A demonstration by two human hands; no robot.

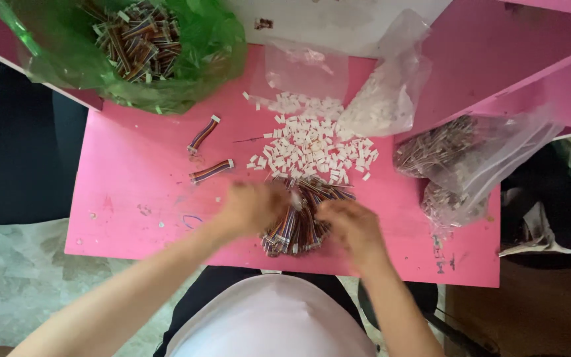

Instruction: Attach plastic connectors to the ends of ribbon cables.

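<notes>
My left hand [249, 208] and my right hand [353, 226] rest on either side of a pile of short multicoloured ribbon cables [302, 221] near the front edge of the pink table [140, 198]. Both hands are blurred with their fingers curled at the pile, and I cannot tell what each one grips. Just beyond the pile lies a heap of small white plastic connector housings [312, 149]. Two finished cables [203, 135] [211, 170] lie apart to the left.
A green plastic bag [133, 53] holding many cables sits at the back left. Clear bags with white housings [384, 99] and metal-tipped wires [457, 155] lie at the right. A raised pink shelf [510, 59] stands at the back right.
</notes>
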